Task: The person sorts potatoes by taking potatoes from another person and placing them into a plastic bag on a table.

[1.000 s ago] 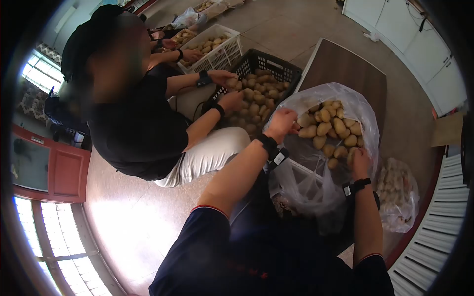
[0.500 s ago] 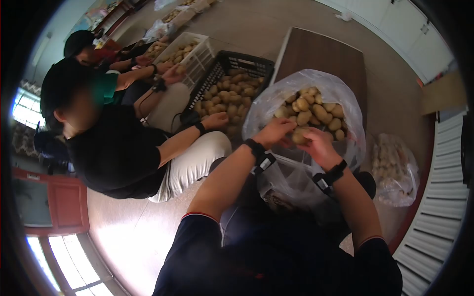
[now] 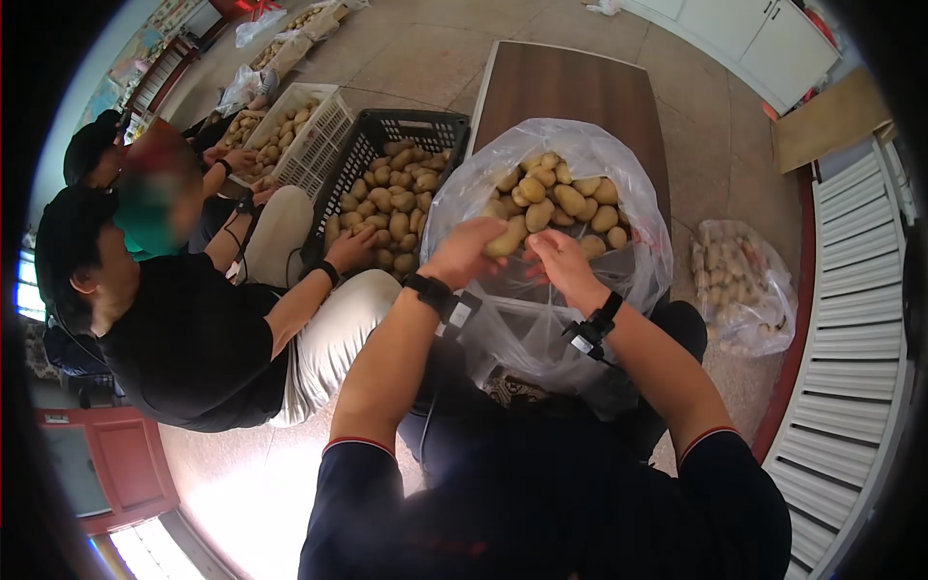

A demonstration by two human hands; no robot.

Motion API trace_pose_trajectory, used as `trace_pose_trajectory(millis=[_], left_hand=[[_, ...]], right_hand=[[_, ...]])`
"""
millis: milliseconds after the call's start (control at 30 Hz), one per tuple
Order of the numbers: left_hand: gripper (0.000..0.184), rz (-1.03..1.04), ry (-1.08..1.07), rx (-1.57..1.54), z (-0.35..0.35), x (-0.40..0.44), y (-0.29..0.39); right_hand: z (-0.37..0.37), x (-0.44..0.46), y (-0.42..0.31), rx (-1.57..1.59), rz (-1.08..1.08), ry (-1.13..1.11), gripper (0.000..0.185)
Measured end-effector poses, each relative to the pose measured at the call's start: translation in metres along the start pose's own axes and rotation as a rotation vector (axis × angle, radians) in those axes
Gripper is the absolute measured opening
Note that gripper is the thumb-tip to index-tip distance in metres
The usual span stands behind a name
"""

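My left hand (image 3: 464, 253) is closed round a potato (image 3: 507, 238), held just above the near side of an opened clear plastic bag (image 3: 447, 215). To its right, my right hand (image 3: 565, 265) has its fingers apart and appears to hold nothing. Its fingertips are close to the held potato and the heap of potatoes (image 3: 570, 200) in the bag. Both of my wrists wear black bands with small devices. Plastic from the bag drapes down between my forearms toward my lap.
A black crate (image 3: 372, 124) of potatoes stands left of the bag; a co-worker's hand (image 3: 350, 249) reaches into it. Beyond is a white crate (image 3: 324, 145) of potatoes. A brown board (image 3: 570, 87) lies behind the bag. Another filled bag (image 3: 739, 290) sits right, near a radiator (image 3: 846, 358).
My view has shifted, moving the scene left. Both hands were together at a potato; now they are apart, the left holding one and the right spread. The co-worker's hand stays by the black crate.
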State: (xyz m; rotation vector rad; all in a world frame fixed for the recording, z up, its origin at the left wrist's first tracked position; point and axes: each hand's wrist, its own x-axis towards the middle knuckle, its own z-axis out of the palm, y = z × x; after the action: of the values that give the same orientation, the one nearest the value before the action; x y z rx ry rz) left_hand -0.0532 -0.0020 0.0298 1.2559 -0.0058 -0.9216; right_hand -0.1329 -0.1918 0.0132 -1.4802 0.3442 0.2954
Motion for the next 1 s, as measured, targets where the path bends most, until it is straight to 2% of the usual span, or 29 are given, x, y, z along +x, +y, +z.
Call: trace_pose_trajectory(millis=[67,133,200,267,300,367,567,733,933,1000], left_hand=[[0.027,0.022,0.048,-0.026,-0.004,0.000,0.003],[0.026,0.122,0.146,-0.140,-0.011,0.003,0.004],[0.026,0.137,0.216,-0.182,-0.018,0.003,0.008],[0.027,0.153,0.285,-0.222,-0.026,0.005,0.011],[0.027,0.156,0.349,-0.278,-0.031,0.006,0.012],[0.027,0.181,0.424,-0.347,-0.042,0.009,0.012],[0.026,0.199,0.589,-0.410,-0.078,0.014,0.008],[0.026,0.225,0.706,-0.450,-0.119,0.022,-0.009],[0.026,0.170,0.726,-0.409,-0.144,0.014,-0.021],[0.026,0.167,0.724,-0.396,-0.148,0.013,-0.022]], right_hand=[[-0.012,0.006,0.012,-0.096,-0.072,0.145,0.033],[-0.037,0.020,0.033,-0.215,-0.126,0.203,0.033],[-0.065,0.036,0.059,-0.335,-0.182,0.261,0.035],[-0.084,0.044,0.075,-0.587,-0.243,0.475,0.038],[-0.090,0.043,0.078,-0.586,-0.242,0.476,0.038],[-0.097,0.036,0.076,-0.815,-0.287,0.487,0.044],[-0.088,0.027,0.077,-0.988,-0.249,0.383,0.052],[-0.083,0.023,0.073,-1.000,-0.254,0.381,0.052],[-0.086,0.027,0.078,-1.006,-0.317,0.385,0.047],[-0.085,0.025,0.076,-1.022,-0.259,0.405,0.045]])
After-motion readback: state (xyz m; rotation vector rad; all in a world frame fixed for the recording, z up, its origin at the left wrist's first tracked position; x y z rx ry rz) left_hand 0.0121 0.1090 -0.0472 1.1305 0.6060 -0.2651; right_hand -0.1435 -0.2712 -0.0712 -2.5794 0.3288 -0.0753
